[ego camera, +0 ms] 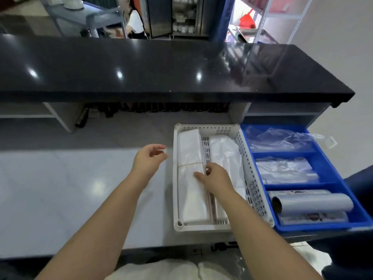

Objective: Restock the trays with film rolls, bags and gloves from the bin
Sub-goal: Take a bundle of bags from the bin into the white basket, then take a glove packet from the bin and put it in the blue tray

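A white perforated tray (252,178) sits on the grey counter and holds two long stacks of white bags. The left stack (189,190) is bound with a band, the right stack (226,154) lies beside it. My right hand (214,176) rests on the left stack near the band, fingers curled and touching it. My left hand (150,156) hovers just left of the tray, fingers loosely apart and holding nothing. To the right, a blue divided bin (331,182) holds clear gloves or bags (282,138), folded clear bags (286,170) and film rolls (310,203).
A raised black countertop (161,65) runs across the far side. The grey work surface (60,188) stretches left of the tray. A person stands in the background beyond the counter, near metal shelving (268,19).
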Tool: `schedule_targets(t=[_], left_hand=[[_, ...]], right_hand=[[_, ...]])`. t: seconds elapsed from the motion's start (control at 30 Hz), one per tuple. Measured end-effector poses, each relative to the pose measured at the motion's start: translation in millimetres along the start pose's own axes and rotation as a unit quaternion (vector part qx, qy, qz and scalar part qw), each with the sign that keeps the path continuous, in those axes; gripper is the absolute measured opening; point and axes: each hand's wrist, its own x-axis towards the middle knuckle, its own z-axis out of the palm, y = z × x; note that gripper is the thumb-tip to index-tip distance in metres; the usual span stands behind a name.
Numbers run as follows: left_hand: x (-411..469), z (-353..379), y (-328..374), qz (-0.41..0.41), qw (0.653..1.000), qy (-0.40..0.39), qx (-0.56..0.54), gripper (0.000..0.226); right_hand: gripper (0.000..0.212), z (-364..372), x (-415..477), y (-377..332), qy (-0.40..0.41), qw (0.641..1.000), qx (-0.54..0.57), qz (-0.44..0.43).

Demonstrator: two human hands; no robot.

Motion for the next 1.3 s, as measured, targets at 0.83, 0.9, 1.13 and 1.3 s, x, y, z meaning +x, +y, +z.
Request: schedule_targets(t=[0.83, 0.9, 1.13, 1.3], left_hand=[[-231, -349, -132, -0.032, 0.815, 0.354, 0.458, 0.043], [-269, -395, -159, -0.067, 0.801, 0.375, 0.461, 0.043], [-373, -515, -275, -0.208, 0.781, 0.394, 0.437, 0.045], [-397, -540, -350, -0.284, 0.809, 0.35, 0.376, 0.045]], right_hand=[[0.038, 287, -208, -263, -0.113, 0.707, -0.244, -0.654], [0.035, 333, -249, -283, -0.135, 0.685, -0.248, -0.671], [0.038, 493, -362, -308, -0.23, 0.631, -0.27, -0.69], [0.044, 567, -382, -285, -0.305, 0.621, -0.335, -0.639]])
